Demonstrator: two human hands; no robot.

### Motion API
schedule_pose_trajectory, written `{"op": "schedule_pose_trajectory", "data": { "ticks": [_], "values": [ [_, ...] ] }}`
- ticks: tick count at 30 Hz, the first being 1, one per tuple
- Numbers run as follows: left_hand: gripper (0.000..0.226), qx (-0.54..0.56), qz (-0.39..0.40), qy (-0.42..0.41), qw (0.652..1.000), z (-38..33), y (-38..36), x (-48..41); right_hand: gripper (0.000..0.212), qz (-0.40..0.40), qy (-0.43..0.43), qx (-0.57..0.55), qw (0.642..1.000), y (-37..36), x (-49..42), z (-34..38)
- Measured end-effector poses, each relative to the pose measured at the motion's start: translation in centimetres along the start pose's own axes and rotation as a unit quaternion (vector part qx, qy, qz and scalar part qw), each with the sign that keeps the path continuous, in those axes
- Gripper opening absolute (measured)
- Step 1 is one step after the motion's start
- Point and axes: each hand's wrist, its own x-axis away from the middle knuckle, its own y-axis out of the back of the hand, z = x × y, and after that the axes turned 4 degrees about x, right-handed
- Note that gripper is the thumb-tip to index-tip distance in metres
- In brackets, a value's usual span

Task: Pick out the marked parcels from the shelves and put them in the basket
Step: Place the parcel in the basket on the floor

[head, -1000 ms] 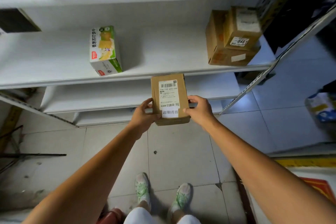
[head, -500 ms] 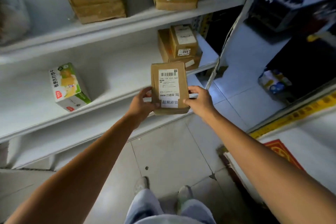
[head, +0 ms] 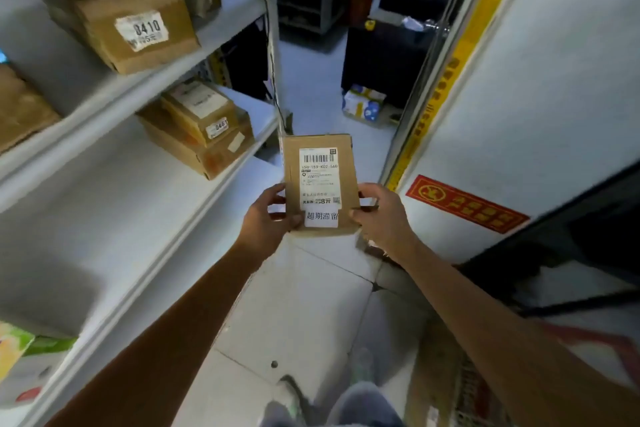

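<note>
I hold a small brown cardboard parcel (head: 320,180) upright in front of me, over the tiled floor. It carries a white barcode label and a white sticker with printed characters near its lower edge. My left hand (head: 266,218) grips its lower left side, thumb on the front. My right hand (head: 381,215) grips its lower right side. No basket is in view.
White shelves (head: 145,204) run along my left, holding a box marked 0410 (head: 131,28), stacked boxes marked 046 (head: 201,125) and a green-and-yellow carton (head: 20,357). A white wall with a red sign (head: 465,203) stands right. A dark counter (head: 381,62) lies ahead.
My view has swung right, away from the shelf face and toward the aisle end. Both hands keep the same grip on the parcel, now held past the shelf's right end.
</note>
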Motion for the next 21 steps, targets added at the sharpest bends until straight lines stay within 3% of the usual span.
{"op": "schedule_pose_trajectory", "data": {
  "ticks": [10,21],
  "values": [
    [0.068,-0.040,0.208,-0.007,0.977,-2.3,-13.6,-3.0,0.044,-0.175,-0.107,-0.031,0.978,11.1,5.1,-5.9],
    [0.068,-0.135,0.402,-0.066,0.903,-3.9,-31.2,-4.1,0.042,-0.361,-0.198,-0.069,0.908,21.6,10.9,-12.7]
  ]
}}
